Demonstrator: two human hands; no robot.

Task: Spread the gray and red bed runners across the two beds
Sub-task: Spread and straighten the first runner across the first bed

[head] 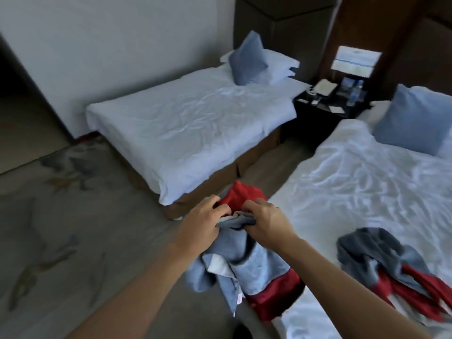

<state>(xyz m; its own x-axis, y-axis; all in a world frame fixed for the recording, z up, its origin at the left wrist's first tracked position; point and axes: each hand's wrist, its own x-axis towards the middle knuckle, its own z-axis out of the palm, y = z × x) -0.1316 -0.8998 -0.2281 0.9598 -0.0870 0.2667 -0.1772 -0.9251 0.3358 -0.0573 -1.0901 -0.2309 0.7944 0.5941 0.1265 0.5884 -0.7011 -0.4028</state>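
Note:
I hold a bunched gray and red bed runner in front of me, over the floor at the near bed's corner. My left hand and my right hand both grip its upper edge, close together. The rest of it hangs down in folds. A second gray and red runner lies crumpled on the near bed at the right. The far bed has white bedding and no runner on it.
Each bed carries a blue cushion, one on the far bed and one on the near bed. A dark nightstand with small items and a lamp stands between the beds. Patterned carpet covers the floor at the left.

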